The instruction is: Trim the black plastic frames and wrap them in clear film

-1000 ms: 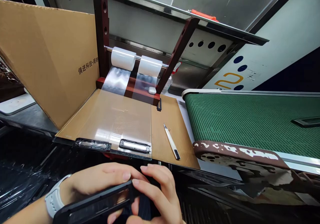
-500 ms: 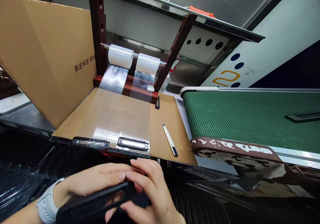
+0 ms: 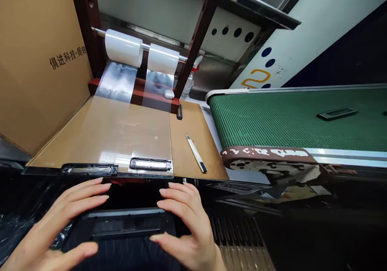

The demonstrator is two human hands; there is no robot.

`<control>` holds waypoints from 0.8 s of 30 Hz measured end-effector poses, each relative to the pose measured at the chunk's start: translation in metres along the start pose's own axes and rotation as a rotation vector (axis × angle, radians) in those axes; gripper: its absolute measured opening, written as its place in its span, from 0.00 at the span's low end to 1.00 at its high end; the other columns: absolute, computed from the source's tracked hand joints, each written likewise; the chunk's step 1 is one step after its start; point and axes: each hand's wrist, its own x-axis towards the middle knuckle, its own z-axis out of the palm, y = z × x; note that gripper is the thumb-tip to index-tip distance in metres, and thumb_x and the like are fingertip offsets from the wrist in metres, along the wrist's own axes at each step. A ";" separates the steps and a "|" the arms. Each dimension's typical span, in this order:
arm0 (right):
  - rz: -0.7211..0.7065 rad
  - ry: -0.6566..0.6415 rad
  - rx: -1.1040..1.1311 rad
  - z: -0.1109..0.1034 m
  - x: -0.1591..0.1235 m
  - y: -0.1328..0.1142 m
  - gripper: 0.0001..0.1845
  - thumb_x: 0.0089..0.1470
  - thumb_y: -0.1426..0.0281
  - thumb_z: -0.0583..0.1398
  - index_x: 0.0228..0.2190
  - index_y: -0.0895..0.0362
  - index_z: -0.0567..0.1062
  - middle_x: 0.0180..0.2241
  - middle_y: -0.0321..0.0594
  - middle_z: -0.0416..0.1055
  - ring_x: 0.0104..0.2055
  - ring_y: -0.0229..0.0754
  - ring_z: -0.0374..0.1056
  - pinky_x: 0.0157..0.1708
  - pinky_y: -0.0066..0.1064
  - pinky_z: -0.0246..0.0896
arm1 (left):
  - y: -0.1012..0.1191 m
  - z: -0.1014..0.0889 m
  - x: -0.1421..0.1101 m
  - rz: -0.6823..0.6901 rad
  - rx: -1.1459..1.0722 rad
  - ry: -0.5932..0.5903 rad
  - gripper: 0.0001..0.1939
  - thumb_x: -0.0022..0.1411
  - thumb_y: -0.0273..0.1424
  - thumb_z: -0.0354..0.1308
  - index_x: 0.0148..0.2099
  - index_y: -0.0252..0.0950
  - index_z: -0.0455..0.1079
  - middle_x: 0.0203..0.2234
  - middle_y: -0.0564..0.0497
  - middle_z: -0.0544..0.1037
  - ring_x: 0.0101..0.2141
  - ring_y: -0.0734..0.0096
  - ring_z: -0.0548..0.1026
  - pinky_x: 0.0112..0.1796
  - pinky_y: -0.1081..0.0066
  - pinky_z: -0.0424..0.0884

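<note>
A black rectangular plastic frame (image 3: 126, 225) with a long window lies level between my hands, above dark striped cloth. My right hand (image 3: 189, 220) curls around its right end, fingers at the far edge and thumb at the near edge. My left hand (image 3: 65, 220) is spread open beside the left end, thumb and fingers apart, holding nothing. Beyond my hands, two similar narrow black frames, a left one (image 3: 90, 169) and a right one (image 3: 150, 164), lie at the table's front edge on clear film strips.
Two film rolls (image 3: 123, 48) hang on a rod in a dark red stand. A white utility knife (image 3: 196, 154) lies on the cardboard (image 3: 184, 142). The green conveyor belt (image 3: 272, 121) on the right carries another black frame (image 3: 337, 113). A tall cardboard panel (image 3: 36, 61) stands left.
My left hand has come off the black frame and opened to the left. The frame has turned from tilted to level. The view has shifted, and the belt's frame has moved left.
</note>
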 end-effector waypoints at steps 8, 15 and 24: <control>0.043 -0.034 0.024 0.011 -0.014 -0.007 0.17 0.62 0.55 0.63 0.46 0.54 0.74 0.44 0.41 0.80 0.52 0.47 0.75 0.58 0.40 0.62 | -0.007 0.006 -0.028 -0.018 0.024 0.074 0.26 0.59 0.37 0.60 0.60 0.60 0.68 0.61 0.62 0.72 0.66 0.52 0.62 0.60 0.55 0.66; 0.052 -0.028 0.045 0.011 -0.016 -0.013 0.19 0.61 0.54 0.64 0.47 0.54 0.75 0.44 0.43 0.80 0.50 0.49 0.75 0.56 0.44 0.65 | -0.009 0.000 -0.035 0.003 0.071 0.044 0.27 0.62 0.45 0.58 0.63 0.63 0.63 0.67 0.69 0.61 0.67 0.53 0.58 0.62 0.56 0.61; 0.045 -0.029 0.048 0.011 -0.018 -0.017 0.22 0.59 0.50 0.64 0.45 0.54 0.75 0.43 0.43 0.81 0.49 0.50 0.76 0.55 0.45 0.66 | 0.000 -0.004 -0.035 0.022 0.069 0.031 0.26 0.66 0.49 0.54 0.66 0.64 0.59 0.69 0.71 0.58 0.68 0.56 0.56 0.62 0.61 0.60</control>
